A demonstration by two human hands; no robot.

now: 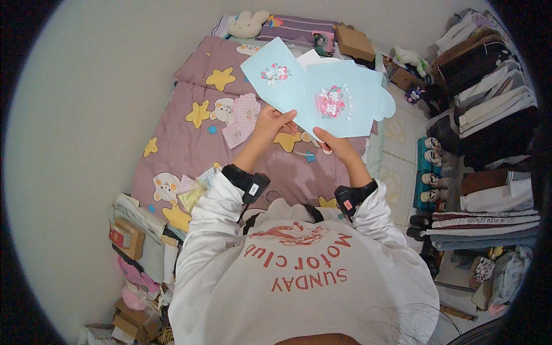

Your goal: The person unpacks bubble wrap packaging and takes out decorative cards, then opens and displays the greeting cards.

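Observation:
A light-blue folded paper card or folder (pixel 345 79) printed with small cartoon animals is held up over the bed, its two panels spread at an angle. White sheets (pixel 308 58) stick out from behind its far edge. My left hand (pixel 278 120) pinches the near edge of the left panel, thumb on the front. My right hand (pixel 334 142) grips the bottom corner near the fold; its other fingers are partly hidden. Beside my left hand, pink gingham paper pieces (pixel 242 123) lie on the purple quilt (pixel 172 125).
Small gingham pieces, one yellow (pixel 193 196), lie by my left sleeve. A plush rabbit (pixel 247 24) and a cardboard box (pixel 354 42) stand at the bed's head. Hanging clothes (pixel 496 103) and shoes (pixel 431 151) line the right; boxes (pixel 136 319) are stacked at lower left.

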